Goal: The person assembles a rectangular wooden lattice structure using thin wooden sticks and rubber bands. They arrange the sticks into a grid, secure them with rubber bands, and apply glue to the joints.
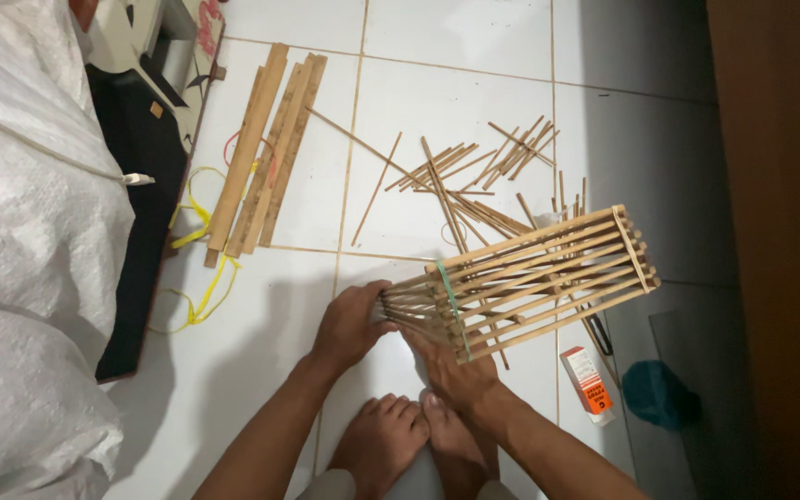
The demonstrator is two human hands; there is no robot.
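I start with the biggest thing in view, the white woven sack point(20, 241) filling the left side, with a black mat point(141, 231) lying along its edge on the white tiled floor point(474, 83). Beyond that, at the far left of the tiles, flat wooden slats point(266, 148) lie side by side, with a loop of yellow cord point(198, 222) trailing out from under them.

The piece I am working is the bamboo stick frame point(534, 278), a long open cage of thin strips. Its long axis runs from my hands at the near centre out to the right and slightly away from me, ending in a squared-off far end. A green rubber band point(451, 306) wraps it close to the near end, where the strips draw together into a narrow bunch.

My left hand point(352, 324) is curled closed around that bunched tip, fingers wrapped over the stick ends. My right hand point(456, 370) sits under the frame just right of the tip, beneath the banded section; I judge it is cupped around the lower strips, though the fingers are mostly hidden. So both hands sit at the narrow end, and the frame's whole length juts out to the right.

Loose bamboo sticks point(474, 176) scatter on the floor beyond the frame. An orange-and-white glue tube point(589, 381) lies near right, beside a small teal object point(655, 393) I cannot identify.
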